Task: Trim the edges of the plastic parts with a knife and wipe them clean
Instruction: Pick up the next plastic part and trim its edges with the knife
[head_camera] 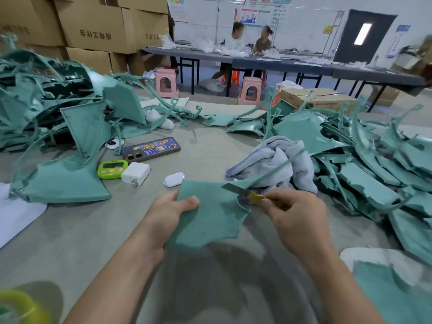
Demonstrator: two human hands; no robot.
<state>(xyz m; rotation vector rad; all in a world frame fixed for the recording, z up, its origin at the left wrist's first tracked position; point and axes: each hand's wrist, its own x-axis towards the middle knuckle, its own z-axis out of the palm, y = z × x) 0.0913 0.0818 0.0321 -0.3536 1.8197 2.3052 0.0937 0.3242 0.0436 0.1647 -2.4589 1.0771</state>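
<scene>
Just in front of the crumpled grey-blue cloth (280,162), L hand (168,213) grips the left edge of a flat teal plastic part w/ jagged edges (210,218), thumb on top, fingers curled under. R hand (297,216) pinches a yellow-handled utility knife (243,191), grey blade against the part's top right edge, on the side nearest the cloth. Right of cloth: heap of teal plastic pieces (374,171). Left of cloth: white earbud case (174,179), white charger block (135,173), green timer (112,169), dark phone w/ blue case (150,149); further left, another teal heap (58,101).
</scene>
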